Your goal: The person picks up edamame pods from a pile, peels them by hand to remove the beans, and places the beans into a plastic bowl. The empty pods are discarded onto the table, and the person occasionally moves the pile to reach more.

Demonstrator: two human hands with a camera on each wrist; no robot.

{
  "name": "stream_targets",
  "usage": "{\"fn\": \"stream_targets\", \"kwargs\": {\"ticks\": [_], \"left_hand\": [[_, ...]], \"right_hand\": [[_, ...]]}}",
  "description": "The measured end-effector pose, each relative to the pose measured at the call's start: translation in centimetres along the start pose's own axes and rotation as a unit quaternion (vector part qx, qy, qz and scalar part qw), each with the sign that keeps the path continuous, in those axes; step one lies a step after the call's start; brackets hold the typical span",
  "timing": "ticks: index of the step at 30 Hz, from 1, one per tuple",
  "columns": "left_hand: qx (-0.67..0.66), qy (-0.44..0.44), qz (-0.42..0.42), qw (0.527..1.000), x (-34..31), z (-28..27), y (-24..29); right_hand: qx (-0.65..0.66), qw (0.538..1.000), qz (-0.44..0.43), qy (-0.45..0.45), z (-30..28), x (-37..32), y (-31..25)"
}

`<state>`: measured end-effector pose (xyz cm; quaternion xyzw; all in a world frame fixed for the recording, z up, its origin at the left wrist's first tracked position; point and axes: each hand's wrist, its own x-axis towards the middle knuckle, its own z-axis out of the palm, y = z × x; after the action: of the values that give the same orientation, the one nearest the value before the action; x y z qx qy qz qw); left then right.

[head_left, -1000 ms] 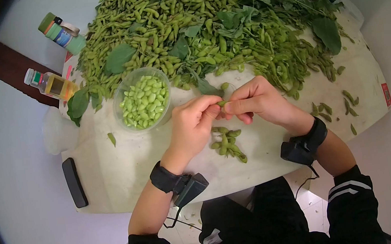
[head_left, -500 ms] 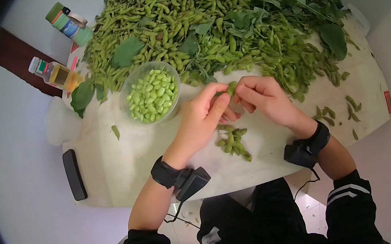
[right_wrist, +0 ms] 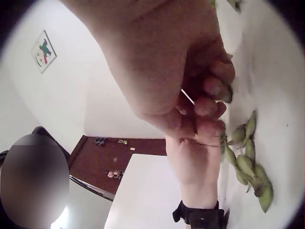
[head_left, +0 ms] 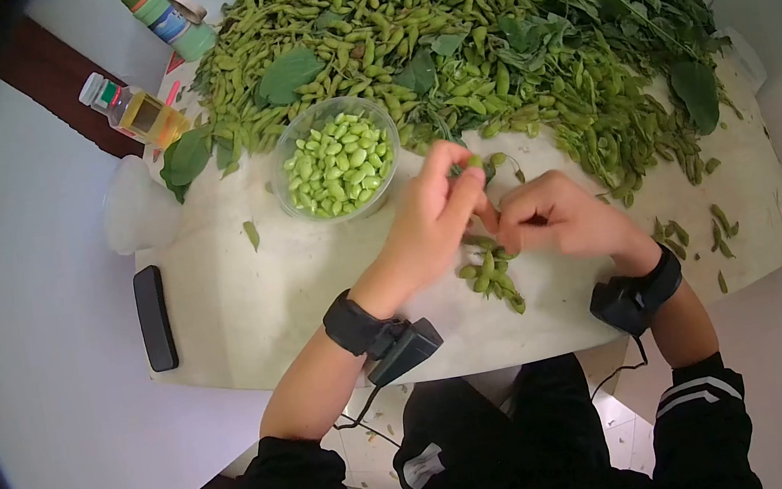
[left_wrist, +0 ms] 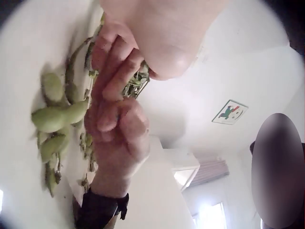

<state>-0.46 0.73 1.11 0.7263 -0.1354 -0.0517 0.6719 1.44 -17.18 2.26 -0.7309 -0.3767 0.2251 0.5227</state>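
The left hand (head_left: 431, 215) pinches a green pod (head_left: 474, 161), seemingly to steady it; the right hand (head_left: 569, 217) curls, any hold unclear; beans (head_left: 339, 164) fill a bowl (head_left: 382, 195) at their ten o'clock, likely for easy reach.

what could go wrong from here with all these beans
The left hand holds a green pod or bean near its fingertips, so it might slip onto the table.

The open bowl of shelled beans sits close to that hand; a careless sweep could tip it.

The big heap of pods crowds the bowl's far side, so a loose pod might slide in.
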Motion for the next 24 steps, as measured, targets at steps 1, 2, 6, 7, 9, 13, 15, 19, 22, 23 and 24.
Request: {"fn": "stream_targets", "kwargs": {"ticks": [1,2,6,7,9,13,15,19,22,23,24], "left_hand": [[0.000,-0.001,0.000,1.000,0.14,-0.12,-0.11],[-0.045,0.008,0.001,0.999,0.33,-0.39,-0.35],[-0.063,-0.021,-0.035,0.997,0.35,-0.61,0.04],[-0.063,-0.022,-0.036,0.997,0.28,-0.54,0.04],[-0.063,-0.050,-0.031,0.996,0.19,-0.29,-0.08],[-0.016,-0.093,-0.044,0.995,0.25,-0.45,-0.04],[-0.037,-0.094,-0.033,0.994,0.18,-0.43,-0.37],[-0.058,-0.095,-0.021,0.994,0.10,-0.28,-0.29],[-0.057,-0.094,-0.017,0.994,0.05,-0.36,-0.15],[-0.051,-0.097,-0.010,0.994,0.06,-0.41,-0.16],[-0.046,-0.099,-0.003,0.994,0.07,-0.44,-0.16]], "right_hand": [[0.000,1.000,0.000,0.001,0.01,-0.12,-0.09],[-0.006,0.999,0.007,-0.036,0.05,-0.25,-0.26],[-0.071,0.997,0.001,-0.008,-0.61,-0.36,-0.38],[-0.070,0.997,0.002,-0.007,-0.71,-0.38,-0.25],[0.023,0.993,0.022,0.110,-0.89,-0.60,0.10],[0.044,0.978,0.051,0.198,-0.79,-0.27,0.00],[0.073,0.964,0.063,0.247,-0.63,0.04,0.15],[0.076,0.968,0.096,0.217,-0.67,0.05,0.45],[0.068,0.973,0.062,0.213,-0.28,0.13,0.46],[0.052,0.979,0.055,0.189,-0.27,0.10,0.48],[0.036,0.985,0.049,0.164,-0.25,0.06,0.48]]}}
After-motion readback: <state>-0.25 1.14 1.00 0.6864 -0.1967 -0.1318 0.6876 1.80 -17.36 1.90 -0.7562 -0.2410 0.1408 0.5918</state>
